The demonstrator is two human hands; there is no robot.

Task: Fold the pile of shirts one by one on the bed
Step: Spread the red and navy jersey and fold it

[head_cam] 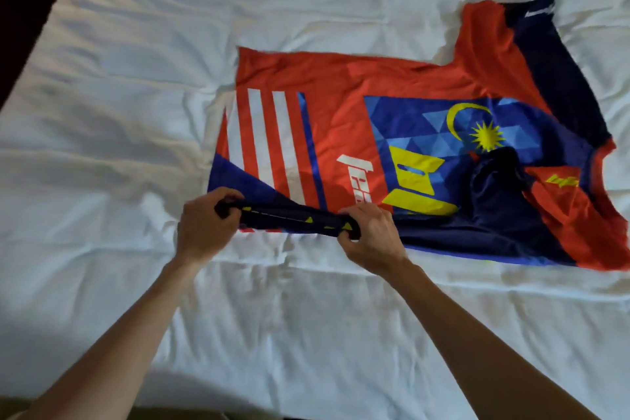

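Both the left hand and right hand pinch the near edge of the red shirt, spread toward two o'clock on the bed, probably to fold it over.

1. Two bare forearms come in from the near edge, no sleeves in view.
2. The left hand wears no ring or watch.
3. The right hand is likewise unadorned.

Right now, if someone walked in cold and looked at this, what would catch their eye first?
The bright red and blue shirt, with its yellow moon and star, lies spread on the right half of the white bed. At its near edge, the left hand and right hand each grip a bunched dark fold of it.
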